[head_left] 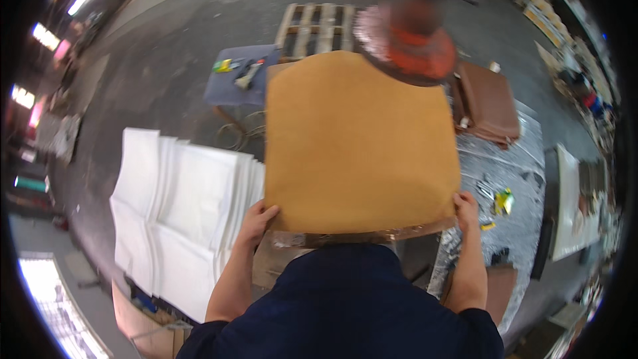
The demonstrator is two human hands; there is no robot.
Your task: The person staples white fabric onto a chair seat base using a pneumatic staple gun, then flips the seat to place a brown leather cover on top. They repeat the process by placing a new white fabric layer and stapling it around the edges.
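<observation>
A: How many things were in hand?

B: One: a tan panel (362, 146), broad and flat, in the middle of the frame. Two hands had it. The left hand (256, 223) pinched its lower left corner, thumb on top; the right hand (467, 210) gripped the lower right edge.

A: And the other fingers?

B: Tucked beneath or behind the panel, so I couldn't tell how they were set.

A: What else could you count?

B: One wooden pallet (306, 20) at the top, partly covered by the panel. One blue-topped stool (222, 86) at upper left. At least two brown cushions (488, 103), stacked at upper right. One pile of white sheets (193, 186) at left, its layers too close to number.

A: Any containers?

B: A yellow-green packet (504, 202) lay right of centre on a plastic-covered table (525, 159); its contents couldn't be made out. Small items, one yellow and green, sat on the stool.

A: What was unclear?

B: A reddish, round-rimmed object (419, 53) at the top, right of centre, was badly blurred. A brown piece (503, 292) at lower right was partly hidden by the right forearm.
</observation>
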